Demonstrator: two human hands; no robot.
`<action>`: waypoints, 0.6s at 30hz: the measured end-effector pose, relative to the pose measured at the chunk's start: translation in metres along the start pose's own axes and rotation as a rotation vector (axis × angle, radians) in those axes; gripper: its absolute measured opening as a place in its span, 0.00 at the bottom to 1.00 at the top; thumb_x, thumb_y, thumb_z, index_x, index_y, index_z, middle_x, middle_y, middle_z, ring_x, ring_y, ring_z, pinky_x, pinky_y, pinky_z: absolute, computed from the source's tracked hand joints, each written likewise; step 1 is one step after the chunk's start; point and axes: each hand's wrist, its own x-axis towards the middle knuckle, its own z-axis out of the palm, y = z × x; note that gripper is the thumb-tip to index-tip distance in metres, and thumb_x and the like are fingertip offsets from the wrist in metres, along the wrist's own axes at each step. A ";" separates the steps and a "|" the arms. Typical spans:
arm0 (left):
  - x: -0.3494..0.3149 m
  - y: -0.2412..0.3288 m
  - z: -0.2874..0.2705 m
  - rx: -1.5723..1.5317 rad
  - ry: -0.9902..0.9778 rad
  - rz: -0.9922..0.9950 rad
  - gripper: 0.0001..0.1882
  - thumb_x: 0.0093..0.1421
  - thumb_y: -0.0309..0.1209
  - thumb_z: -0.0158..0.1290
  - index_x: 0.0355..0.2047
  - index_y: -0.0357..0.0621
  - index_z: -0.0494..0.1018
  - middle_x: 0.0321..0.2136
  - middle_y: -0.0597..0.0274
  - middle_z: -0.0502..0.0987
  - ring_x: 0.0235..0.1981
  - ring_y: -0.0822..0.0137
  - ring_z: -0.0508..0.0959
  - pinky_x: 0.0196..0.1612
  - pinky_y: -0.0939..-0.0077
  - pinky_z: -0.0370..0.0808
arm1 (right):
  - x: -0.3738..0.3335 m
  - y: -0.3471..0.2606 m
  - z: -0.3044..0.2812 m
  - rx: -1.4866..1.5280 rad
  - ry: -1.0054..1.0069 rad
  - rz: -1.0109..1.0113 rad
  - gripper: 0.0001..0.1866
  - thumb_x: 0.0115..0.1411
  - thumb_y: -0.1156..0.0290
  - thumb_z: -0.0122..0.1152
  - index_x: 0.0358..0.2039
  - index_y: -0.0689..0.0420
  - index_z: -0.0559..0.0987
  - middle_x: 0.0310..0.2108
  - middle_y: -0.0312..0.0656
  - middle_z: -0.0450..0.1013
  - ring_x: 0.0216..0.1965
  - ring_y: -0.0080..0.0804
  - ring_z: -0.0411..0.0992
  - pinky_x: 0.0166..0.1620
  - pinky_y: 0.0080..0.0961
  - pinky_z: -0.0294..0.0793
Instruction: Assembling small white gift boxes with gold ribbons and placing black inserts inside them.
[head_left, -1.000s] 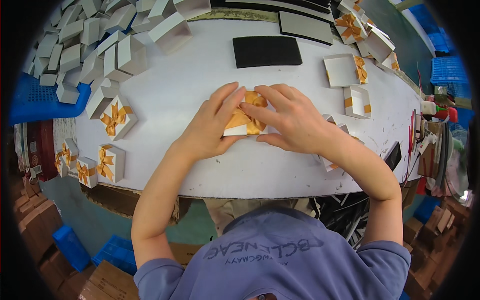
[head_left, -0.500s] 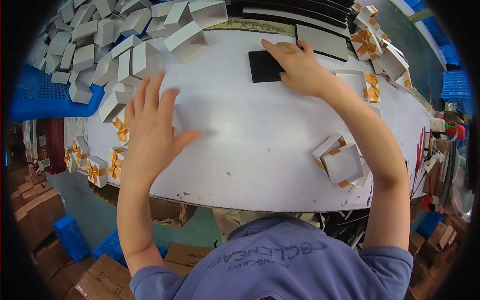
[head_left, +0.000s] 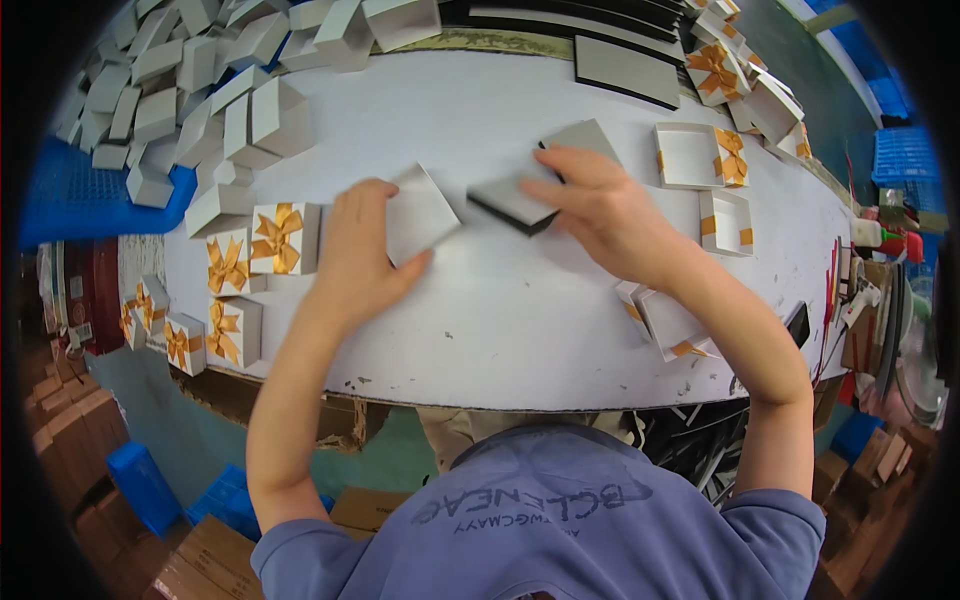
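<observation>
My left hand [head_left: 362,255] is closed round the left side of a small white open box [head_left: 424,212], which stands tilted on the table. Facing it, my right hand [head_left: 612,215] grips a flat pad with a grey top and black edges [head_left: 515,203], perhaps a foam insert; motion blurs the fingers. Behind those fingers a second grey surface [head_left: 585,140] shows, and whether it belongs to the same pad I cannot tell. Left of my left hand sit white gift boxes with gold bows [head_left: 283,238].
White boxes [head_left: 160,115] heap at the far left by a blue basket [head_left: 100,190]. Grey-black sheets [head_left: 625,72] lie at the back. On the right are open bow boxes [head_left: 688,158], a small white tray [head_left: 727,222] and a box partly under my right forearm [head_left: 668,322].
The white box from the back left is now in my left hand, nearer the middle. My right hand has lifted the pad from the table and drawn it toward me.
</observation>
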 end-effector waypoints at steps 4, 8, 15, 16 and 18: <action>-0.021 0.029 0.036 -0.197 0.128 0.094 0.46 0.39 0.38 0.65 0.53 0.34 0.52 0.51 0.45 0.59 0.51 0.46 0.61 0.54 0.58 0.59 | 0.003 -0.041 -0.010 0.146 0.032 -0.071 0.20 0.45 0.73 0.56 0.43 0.53 0.77 0.33 0.39 0.68 0.36 0.36 0.68 0.41 0.31 0.68; -0.022 0.038 0.055 -0.412 0.132 0.350 0.47 0.40 0.37 0.66 0.56 0.40 0.50 0.53 0.46 0.58 0.53 0.45 0.59 0.55 0.55 0.57 | -0.001 -0.054 -0.006 0.213 -0.155 -0.159 0.16 0.45 0.71 0.58 0.38 0.53 0.78 0.31 0.37 0.68 0.33 0.32 0.68 0.37 0.26 0.68; -0.036 0.005 0.016 -0.035 0.090 0.464 0.22 0.46 0.35 0.61 0.44 0.57 0.72 0.54 0.66 0.66 0.56 0.47 0.58 0.53 0.56 0.58 | -0.050 0.041 -0.039 -0.279 -0.158 0.538 0.14 0.48 0.68 0.66 0.37 0.55 0.79 0.38 0.44 0.72 0.40 0.40 0.69 0.42 0.31 0.69; -0.031 0.016 0.005 0.043 -0.009 0.395 0.14 0.47 0.35 0.60 0.37 0.55 0.76 0.51 0.69 0.69 0.54 0.47 0.61 0.52 0.57 0.59 | -0.052 0.049 -0.033 -0.290 -0.218 0.576 0.14 0.49 0.66 0.65 0.35 0.58 0.78 0.36 0.44 0.72 0.38 0.40 0.69 0.40 0.30 0.69; -0.027 0.016 0.003 0.038 -0.037 0.435 0.19 0.47 0.35 0.60 0.42 0.54 0.73 0.53 0.65 0.67 0.54 0.46 0.62 0.52 0.56 0.60 | -0.047 0.043 -0.037 -0.151 -0.023 0.608 0.14 0.50 0.63 0.63 0.34 0.58 0.77 0.32 0.41 0.71 0.34 0.35 0.70 0.37 0.27 0.68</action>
